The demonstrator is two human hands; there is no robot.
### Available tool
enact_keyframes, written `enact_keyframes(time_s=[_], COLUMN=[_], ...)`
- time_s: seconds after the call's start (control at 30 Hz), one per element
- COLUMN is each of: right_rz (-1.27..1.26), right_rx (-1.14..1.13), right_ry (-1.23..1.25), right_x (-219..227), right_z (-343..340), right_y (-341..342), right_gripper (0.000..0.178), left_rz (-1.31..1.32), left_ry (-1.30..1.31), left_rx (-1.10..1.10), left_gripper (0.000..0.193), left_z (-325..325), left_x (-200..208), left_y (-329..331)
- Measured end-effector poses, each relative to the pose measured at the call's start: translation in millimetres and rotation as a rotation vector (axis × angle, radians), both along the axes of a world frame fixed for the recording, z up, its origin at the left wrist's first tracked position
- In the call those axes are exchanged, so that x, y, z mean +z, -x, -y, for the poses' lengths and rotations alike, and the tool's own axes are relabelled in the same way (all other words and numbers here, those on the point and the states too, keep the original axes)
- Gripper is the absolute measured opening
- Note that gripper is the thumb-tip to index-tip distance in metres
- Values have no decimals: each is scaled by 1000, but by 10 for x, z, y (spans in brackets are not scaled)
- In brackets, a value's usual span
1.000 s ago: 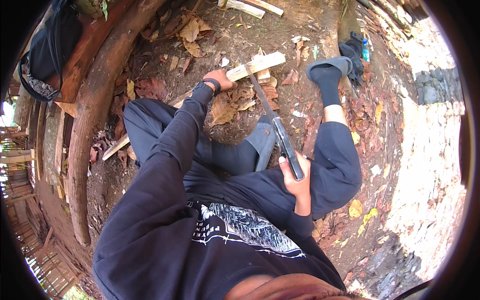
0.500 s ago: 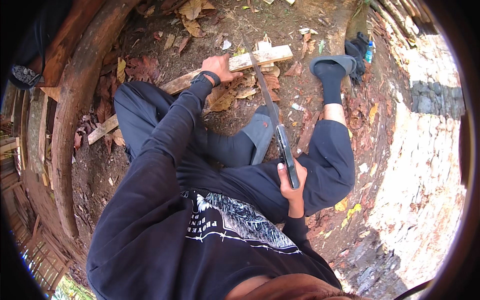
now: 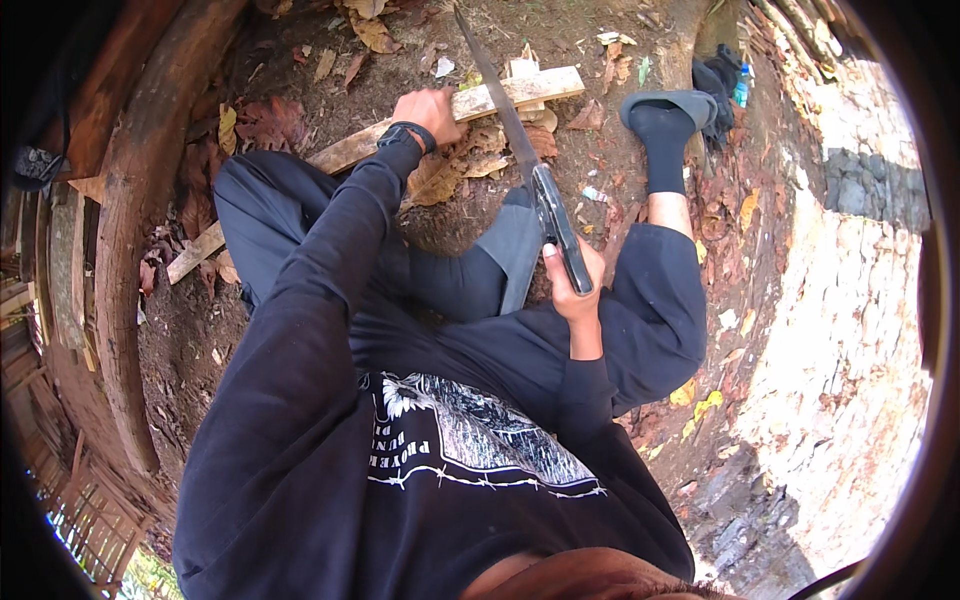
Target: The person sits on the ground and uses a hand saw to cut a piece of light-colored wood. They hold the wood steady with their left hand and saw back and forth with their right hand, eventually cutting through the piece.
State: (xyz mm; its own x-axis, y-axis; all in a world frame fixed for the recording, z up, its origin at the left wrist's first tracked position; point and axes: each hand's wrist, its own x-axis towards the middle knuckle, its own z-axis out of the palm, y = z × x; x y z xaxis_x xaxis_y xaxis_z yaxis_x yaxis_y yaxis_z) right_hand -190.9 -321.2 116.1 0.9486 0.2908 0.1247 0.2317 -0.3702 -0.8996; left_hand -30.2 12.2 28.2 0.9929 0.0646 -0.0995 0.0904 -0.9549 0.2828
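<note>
My right hand [image 3: 574,278] is closed around the black handle of a handsaw [image 3: 516,135]. The saw's narrow blade lies across a long wooden plank [image 3: 540,86] near its right end, its tip pointing away from me. My left hand [image 3: 428,112], with a dark band on the wrist, grips the plank left of the blade. The plank runs slantwise from the far middle down to the left, passing behind my bent left leg. A small wood block [image 3: 523,68] sits under the plank by the cut end.
Dry leaves [image 3: 272,122] litter the dirt floor around the plank. My slippered foot [image 3: 668,112] rests at the right, beside dark cloth [image 3: 716,85] and a small bottle [image 3: 741,86]. A thick log [image 3: 125,250] stands on the left. Sunlit ground [image 3: 840,350] spreads at the right.
My right hand and the saw have moved forward, away from me, with the blade sliding further across the plank. My left hand stays on the plank.
</note>
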Motion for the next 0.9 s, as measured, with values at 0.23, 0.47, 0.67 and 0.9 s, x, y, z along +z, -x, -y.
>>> enact_keyframes(time_s=[0.23,0.47,0.67,0.9], right_rz=[16,16,22,-107], right_rx=[-59,-34,112,30], right_ry=[11,2,-179,-446], right_x=[301,542,1002,336], right_z=[15,98,61,42], right_y=[250,249,-95,-132], right_gripper=[30,35,51,34], left_rz=[-18,-27,-14,-6], left_ry=[-29,-66,-77,-70], left_rx=[31,27,28,32], left_gripper=[64,60,59,60], left_z=[20,72,77,116], left_x=[20,19,19,13], left_y=[-20,4,7,-29])
